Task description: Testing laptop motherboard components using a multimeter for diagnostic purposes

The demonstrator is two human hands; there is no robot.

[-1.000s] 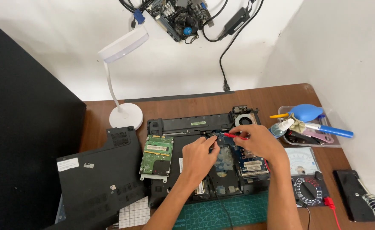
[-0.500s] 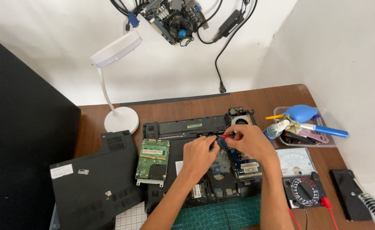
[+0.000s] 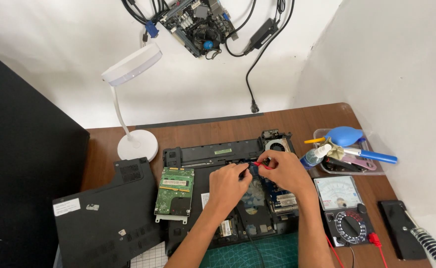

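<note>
Far left: a black panel (image 3: pixel 24 164) standing along the desk edge. Beside it, flat on the brown desk (image 3: pixel 218 130), a removed black bottom cover (image 3: pixel 106 211), with a white desk lamp (image 3: pixel 133 74) behind, its round base just past the cover's top corner. Next, a hard drive (image 3: pixel 174 191), green circuit side up, lying over the left part of the opened laptop (image 3: pixel 213 154).

Centre: left hand (image 3: pixel 228 186) curled shut around a black probe (image 3: pixel 242 172), tip down into the laptop's exposed board. Just right of it, nearly touching, right hand (image 3: pixel 286 170) pinching a red probe (image 3: pixel 262 165) between thumb and fingertips, tip aimed at the same spot near the top middle of the board. Cooling fan (image 3: pixel 276 145) uncovered at the laptop's upper right corner. Green cutting mat (image 3: pixel 257 253) under the near edge.

Right: an analog multimeter (image 3: pixel 344 208) beside the right forearm. Behind it, a clear tray (image 3: pixel 322 134) with a blue air blower (image 3: pixel 344 135) and small tools. Far right, a flat black device (image 3: pixel 399 228) near the wall.
</note>
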